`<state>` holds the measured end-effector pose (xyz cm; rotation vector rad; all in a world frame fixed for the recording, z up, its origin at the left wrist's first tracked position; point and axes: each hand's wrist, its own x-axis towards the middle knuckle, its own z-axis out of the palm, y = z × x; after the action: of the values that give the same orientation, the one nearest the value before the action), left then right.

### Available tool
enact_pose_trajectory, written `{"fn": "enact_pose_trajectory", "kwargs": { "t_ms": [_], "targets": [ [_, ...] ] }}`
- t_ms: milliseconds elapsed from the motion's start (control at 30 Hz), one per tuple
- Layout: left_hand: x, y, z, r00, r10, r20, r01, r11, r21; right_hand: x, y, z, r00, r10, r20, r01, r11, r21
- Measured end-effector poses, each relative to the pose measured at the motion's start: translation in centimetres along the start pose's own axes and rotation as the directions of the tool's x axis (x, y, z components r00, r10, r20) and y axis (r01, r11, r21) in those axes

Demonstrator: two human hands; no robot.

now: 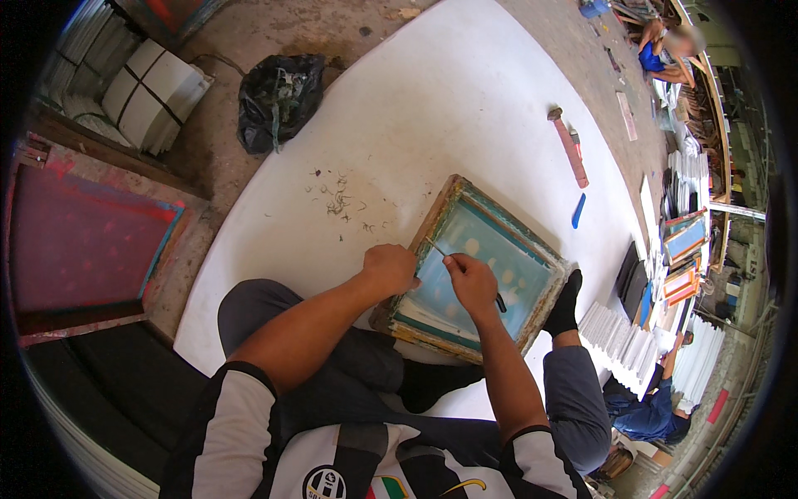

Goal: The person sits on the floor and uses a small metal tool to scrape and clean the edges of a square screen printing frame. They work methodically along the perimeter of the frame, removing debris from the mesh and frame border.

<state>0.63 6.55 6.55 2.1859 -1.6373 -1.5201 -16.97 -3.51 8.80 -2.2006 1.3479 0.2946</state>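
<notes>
Wood (517, 223) all round, mesh (522, 268) stretched across: this screen frame looks stiff and fairly light, the mesh likely its fragile part, so the rim's the place to hold! It sits on the white surface (399, 108), right below both hands. Left hand (389, 268) curls at the left rim, its grip hidden; right hand (474, 284), above the mesh, clasps a slender tool (436, 247), tip at that rim.
</notes>
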Motion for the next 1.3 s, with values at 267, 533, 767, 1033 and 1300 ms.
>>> {"fn": "enact_pose_trajectory", "kwargs": {
  "t_ms": [267, 533, 767, 1033, 1300],
  "targets": [
    [0.5, -0.6, 0.5, 1.0, 0.008, 0.009, -0.008, 1.0, 0.001, 2.6, 3.2, 1.0, 0.899, 0.047, 0.436, -0.327, 0.735, 0.594],
    [0.6, -0.8, 0.7, 0.999, 0.045, -0.005, -0.045, 0.999, 0.015, 0.6, 0.9, 0.4, 0.998, -0.043, -0.046, 0.047, 0.995, 0.089],
    [0.4, -0.7, 0.6, 0.998, 0.042, -0.046, -0.041, 0.999, 0.018, -1.1, -0.1, 0.2, 0.998, -0.006, -0.062, 0.011, 0.997, 0.08],
    [0.1, 0.8, -0.7, 0.994, -0.044, -0.105, 0.036, 0.996, -0.077, -1.0, -0.7, 0.1, 0.97, -0.023, -0.244, 0.016, 0.999, -0.031],
    [-0.1, 1.2, 1.0, 0.949, 0.028, -0.314, -0.046, 0.998, -0.048, -1.7, -0.1, 0.4, 0.965, -0.101, -0.24, 0.055, 0.98, -0.192]
  ]
}}
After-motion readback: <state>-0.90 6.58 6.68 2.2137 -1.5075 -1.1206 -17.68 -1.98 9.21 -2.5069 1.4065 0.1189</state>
